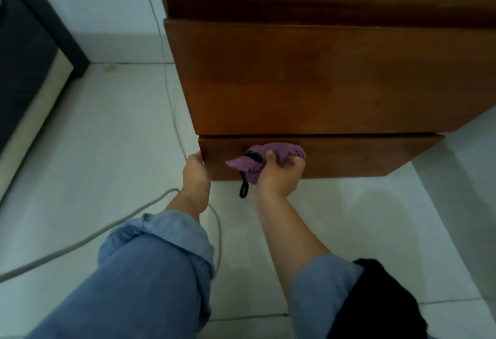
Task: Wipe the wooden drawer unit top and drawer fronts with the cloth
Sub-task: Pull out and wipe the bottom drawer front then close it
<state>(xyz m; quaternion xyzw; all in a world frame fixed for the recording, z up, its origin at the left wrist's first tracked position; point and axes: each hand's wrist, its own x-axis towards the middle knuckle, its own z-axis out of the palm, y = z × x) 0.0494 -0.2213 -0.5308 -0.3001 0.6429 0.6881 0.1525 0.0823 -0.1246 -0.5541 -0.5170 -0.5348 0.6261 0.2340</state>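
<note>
The wooden drawer unit (308,75) fills the upper right of the head view, seen from above. Its lowest drawer front (362,156) sits just above the floor. My right hand (279,175) grips a bunched purple cloth (279,151) with a black loop and presses it against the left part of that lowest front. My left hand (194,171) rests on the left edge of the same drawer front, fingers curled around the corner. Both forearms wear rolled blue sleeves.
A grey cable (171,102) runs down the wall and curls over the white tiled floor (94,164) beside the unit's left side. A dark piece of furniture (26,57) stands at the far left. Dark fabric (383,298) lies at the bottom right.
</note>
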